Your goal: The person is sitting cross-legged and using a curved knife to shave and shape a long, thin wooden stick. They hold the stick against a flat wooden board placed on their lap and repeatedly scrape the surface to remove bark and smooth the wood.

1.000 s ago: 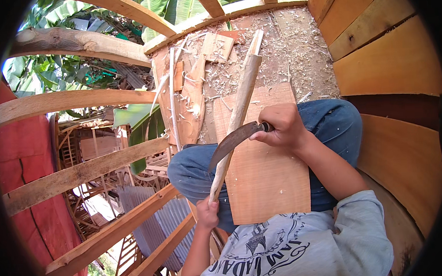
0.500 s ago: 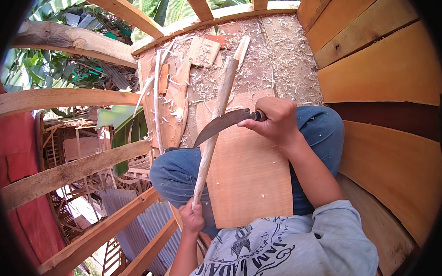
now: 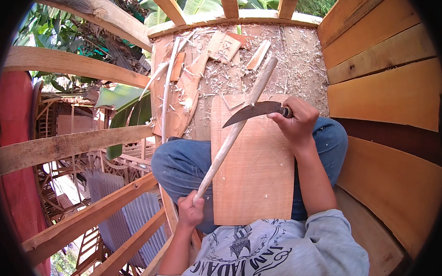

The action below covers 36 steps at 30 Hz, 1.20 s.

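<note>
A: Board (image 3: 255,178) is laid flat across the lap, centre frame, apparently as a backing. Stick (image 3: 235,132) is slanted over it, its lower end clasped in the left hand (image 3: 190,211).

B: Curved knife (image 3: 252,112) is gripped by the right hand (image 3: 298,121), blade set across the stick. No containers noted; shavings (image 3: 296,62) are scattered, upper frame.

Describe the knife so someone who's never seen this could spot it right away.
Start at the pale wooden board lying across the person's lap. At its far end, the right hand grips a knife laid across a long pale stick. It is the only dark, curved metal thing among wood.
</note>
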Each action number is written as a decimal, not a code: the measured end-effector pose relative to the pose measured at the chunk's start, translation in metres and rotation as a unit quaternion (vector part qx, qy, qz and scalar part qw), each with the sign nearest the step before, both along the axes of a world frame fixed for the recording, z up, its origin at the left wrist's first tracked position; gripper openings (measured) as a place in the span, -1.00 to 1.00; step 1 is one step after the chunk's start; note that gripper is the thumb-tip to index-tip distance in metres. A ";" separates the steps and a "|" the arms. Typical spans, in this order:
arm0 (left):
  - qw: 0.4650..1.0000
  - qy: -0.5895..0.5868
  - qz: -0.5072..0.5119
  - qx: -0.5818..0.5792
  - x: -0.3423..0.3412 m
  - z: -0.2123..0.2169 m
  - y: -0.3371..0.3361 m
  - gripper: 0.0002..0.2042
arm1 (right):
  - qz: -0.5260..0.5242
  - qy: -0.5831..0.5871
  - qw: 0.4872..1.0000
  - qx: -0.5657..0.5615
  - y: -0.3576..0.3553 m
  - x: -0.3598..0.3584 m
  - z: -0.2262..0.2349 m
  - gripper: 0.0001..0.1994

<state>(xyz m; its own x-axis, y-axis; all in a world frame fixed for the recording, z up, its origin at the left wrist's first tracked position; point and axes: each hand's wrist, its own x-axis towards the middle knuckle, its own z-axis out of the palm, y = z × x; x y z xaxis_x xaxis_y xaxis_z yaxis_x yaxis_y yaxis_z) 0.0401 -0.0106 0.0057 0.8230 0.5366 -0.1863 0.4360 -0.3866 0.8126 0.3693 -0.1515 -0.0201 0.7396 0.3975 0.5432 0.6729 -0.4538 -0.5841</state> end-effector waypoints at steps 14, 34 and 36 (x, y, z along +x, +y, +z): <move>1.000 0.002 0.014 -0.016 0.003 0.004 0.002 -0.70 | 0.214 0.001 0.977 0.004 0.009 -0.021 -0.005 -0.43; 1.000 0.005 0.008 -0.002 0.006 0.008 0.001 -0.66 | 0.091 0.146 0.984 0.036 0.009 -0.004 0.005 -0.49; 1.000 0.003 0.011 -0.007 0.008 0.009 0.000 -0.67 | 0.157 0.067 0.985 0.013 0.009 -0.008 0.006 -0.50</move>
